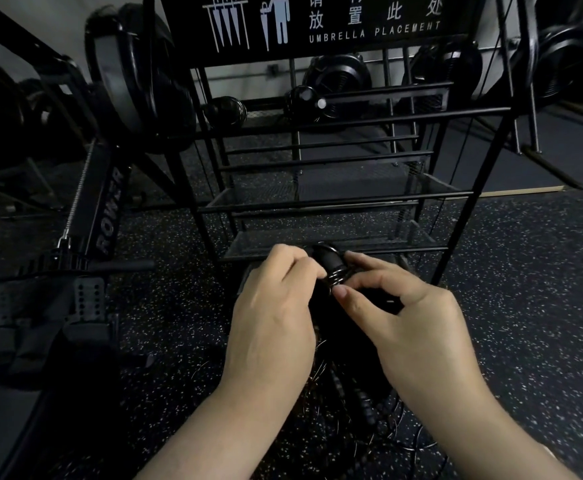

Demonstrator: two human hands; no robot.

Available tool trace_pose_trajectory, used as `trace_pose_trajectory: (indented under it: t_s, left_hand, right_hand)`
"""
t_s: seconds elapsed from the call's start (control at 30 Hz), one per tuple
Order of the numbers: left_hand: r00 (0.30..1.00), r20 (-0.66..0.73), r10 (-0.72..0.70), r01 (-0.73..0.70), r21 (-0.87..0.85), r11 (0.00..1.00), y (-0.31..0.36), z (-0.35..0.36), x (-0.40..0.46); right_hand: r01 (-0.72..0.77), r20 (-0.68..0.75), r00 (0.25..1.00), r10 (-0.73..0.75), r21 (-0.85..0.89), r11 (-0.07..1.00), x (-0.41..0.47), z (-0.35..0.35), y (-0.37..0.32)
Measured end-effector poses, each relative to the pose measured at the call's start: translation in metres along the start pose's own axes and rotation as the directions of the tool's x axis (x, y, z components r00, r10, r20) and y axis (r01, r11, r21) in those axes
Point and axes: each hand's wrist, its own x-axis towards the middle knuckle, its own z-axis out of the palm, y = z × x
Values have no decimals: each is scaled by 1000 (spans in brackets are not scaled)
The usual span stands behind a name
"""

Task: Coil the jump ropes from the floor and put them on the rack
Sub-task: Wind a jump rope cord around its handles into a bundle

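Observation:
Both my hands hold one jump rope (pixel 331 268) in front of the black rack (pixel 335 202). Its black handles stick up between my hands, with thin cord wound in tight turns around them. My left hand (pixel 276 306) grips the bundle from the left with curled fingers. My right hand (pixel 397 306) pinches the wound cord at the handles between thumb and fingers. More ropes (pixel 362 410), one beaded and several thin wire ones, lie tangled on the speckled floor below my wrists. What my palms cover of the bundle is hidden.
The rack carries an "UMBRELLA PLACEMENT" sign (pixel 321 22) and mesh shelves; its lowest shelf (pixel 335 237) is just beyond my hands. A rowing machine (pixel 103 209) stands at the left. Fan-wheel machines (pixel 567 57) line the wall behind.

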Motion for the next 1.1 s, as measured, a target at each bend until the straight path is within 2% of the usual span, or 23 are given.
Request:
trace_pose_trajectory:
  t_s: [0.23, 0.43, 0.53, 0.67, 0.8, 0.87, 1.0, 1.1]
  left_hand:
    - [998, 27, -57, 60, -133, 989, 1, -6, 3]
    - [997, 65, -32, 43, -170, 984, 1, -9, 6]
    - [997, 75, -24, 34, -135, 990, 0, -10, 7]
    - [997, 63, 43, -45, 26, 999, 2, -11, 5]
    - [993, 117, 0, -15, 125, 992, 1, -7, 2]
    - [992, 123, -19, 2, 136, 991, 0, -4, 0]
    - [999, 46, 7, -13, 127, 992, -4, -3, -1]
    - [999, -7, -51, 51, 54, 997, -5, -1, -2]
  right_hand:
    - [-2, -26, 1000, 4, 50, 999, 7, -5, -3]
    - [12, -34, 999, -10, 45, 999, 7, -8, -3]
    - [16, -23, 1000, -16, 23, 1000, 7, -7, -3]
    - [37, 12, 999, -37, -59, 998, 6, -3, 1]
    - [68, 65, 996, -55, -218, 974, 6, 1, 9]
    - [80, 84, 995, -60, -266, 961, 7, 3, 13]
    - [123, 143, 986, -81, -315, 941, 5, 2, 11]
    - [118, 164, 984, -69, -311, 943, 7, -2, 8]
